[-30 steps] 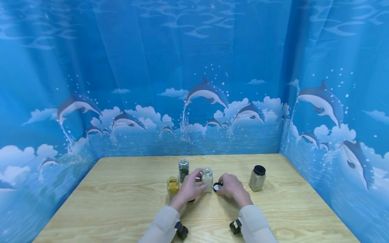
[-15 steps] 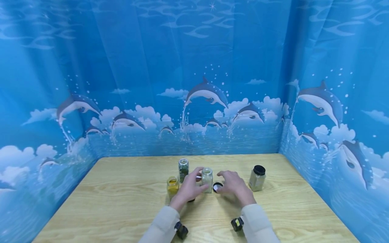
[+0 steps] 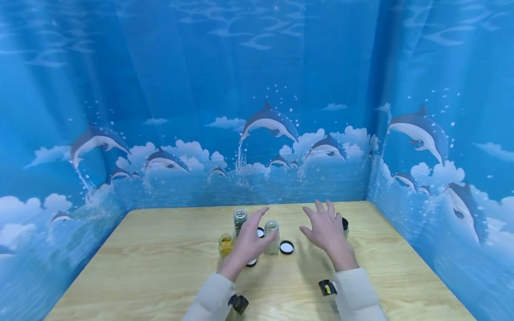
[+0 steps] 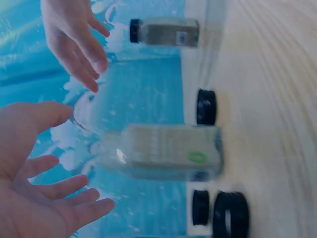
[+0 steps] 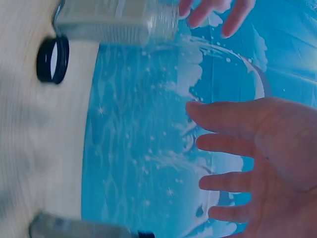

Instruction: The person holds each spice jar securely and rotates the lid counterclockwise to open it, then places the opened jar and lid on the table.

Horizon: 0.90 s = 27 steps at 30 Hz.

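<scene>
An uncapped glass jar of pale contents point(image 3: 273, 248) stands upright on the table between my hands. My left hand point(image 3: 248, 243) hovers just left of it, thumb overlapping the jar in the head view, fingers apart and holding nothing. A black lid point(image 3: 287, 247) with a white inside lies right of this jar. Beyond that lid my right hand point(image 3: 328, 232) is raised over the table, fingers spread, palm bare in the right wrist view. It mostly covers a black-capped jar point(image 3: 345, 224) in the head view; the left wrist view shows that capped jar point(image 4: 168, 32) whole.
Left of my left hand stand an open jar of yellow powder point(image 3: 225, 244) and an open jar of green contents point(image 3: 239, 219). Two more black lids, one behind point(image 3: 260, 232) and one in front point(image 3: 251, 263), lie near that hand. A dolphin-print curtain point(image 3: 201, 111) surrounds the wooden table point(image 3: 160, 267).
My right hand has left the lid, rising and moving right with its fingers spreading. My left hand has lifted away from the pale jar. The lid stays on the table.
</scene>
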Each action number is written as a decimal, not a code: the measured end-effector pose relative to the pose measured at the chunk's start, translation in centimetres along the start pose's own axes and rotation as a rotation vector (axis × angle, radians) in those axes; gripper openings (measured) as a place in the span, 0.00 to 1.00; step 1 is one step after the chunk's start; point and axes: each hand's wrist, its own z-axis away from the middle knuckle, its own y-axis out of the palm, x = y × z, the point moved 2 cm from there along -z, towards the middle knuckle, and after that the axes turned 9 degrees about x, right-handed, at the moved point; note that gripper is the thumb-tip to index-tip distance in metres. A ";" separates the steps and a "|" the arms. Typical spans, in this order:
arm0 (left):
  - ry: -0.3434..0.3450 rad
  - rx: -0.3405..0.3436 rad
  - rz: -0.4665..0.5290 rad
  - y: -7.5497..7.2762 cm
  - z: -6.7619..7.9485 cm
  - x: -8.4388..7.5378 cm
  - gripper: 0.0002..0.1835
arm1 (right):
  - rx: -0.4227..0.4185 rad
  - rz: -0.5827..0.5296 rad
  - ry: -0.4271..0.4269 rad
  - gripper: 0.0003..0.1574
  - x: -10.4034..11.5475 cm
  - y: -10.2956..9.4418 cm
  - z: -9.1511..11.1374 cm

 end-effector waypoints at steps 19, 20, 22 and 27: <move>0.078 0.272 -0.096 5.9 -2.7 -5.5 0.36 | -0.023 0.009 0.079 0.39 -7.4 -2.0 1.7; 0.075 0.279 -0.093 6.4 -3.0 -5.6 0.36 | -0.018 0.003 0.083 0.39 -7.6 -2.1 1.8; 0.062 0.292 -0.090 7.3 -3.5 -5.6 0.37 | -0.009 -0.004 0.094 0.39 -7.9 -2.1 2.0; 0.009 0.322 -0.066 8.9 -4.6 -5.4 0.37 | 0.013 -0.031 0.106 0.39 -8.3 -2.0 2.3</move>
